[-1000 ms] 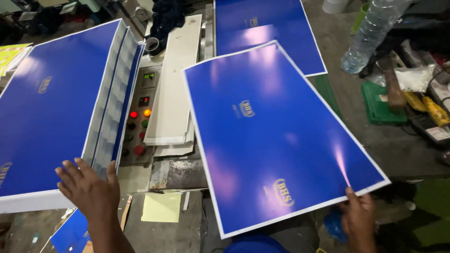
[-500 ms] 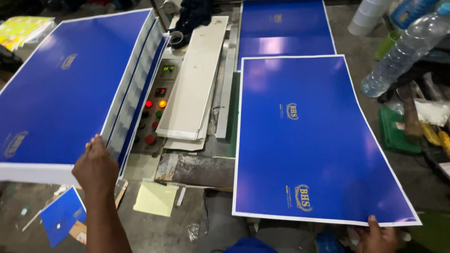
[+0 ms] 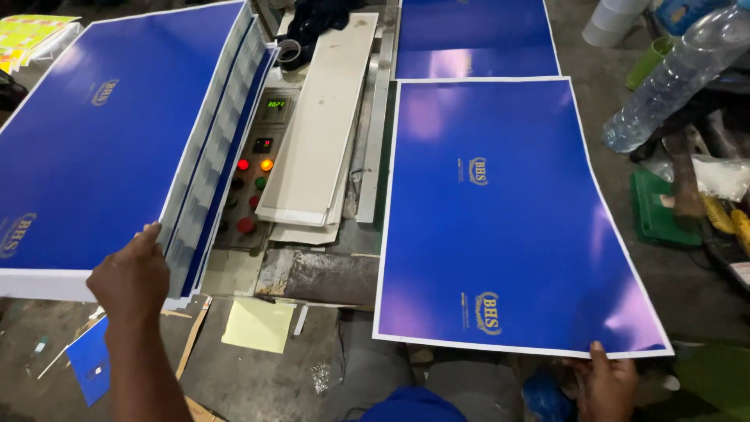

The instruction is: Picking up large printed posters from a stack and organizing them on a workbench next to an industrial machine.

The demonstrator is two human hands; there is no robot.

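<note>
My right hand (image 3: 605,383) grips the near edge of a large glossy blue printed sheet (image 3: 500,219) with a white border and small gold emblems. The sheet lies nearly flat over the machine bed at the right. My left hand (image 3: 131,280) rests on the near right corner of a thick stack of the same blue sheets (image 3: 101,148) at the left, fingers curled against the stack's edge. Another blue sheet (image 3: 473,39) lies further back on the bed.
A control panel (image 3: 254,168) with red and orange lights and a green display sits between stack and sheet. Beside it are pale boards (image 3: 324,133). A clear plastic bottle (image 3: 676,74), a green box (image 3: 664,207) and a yellow paper (image 3: 258,324) lie around.
The held sheet has swung from a slant to square with the bed and dropped lower and flatter. My left hand has stayed at the stack's corner.
</note>
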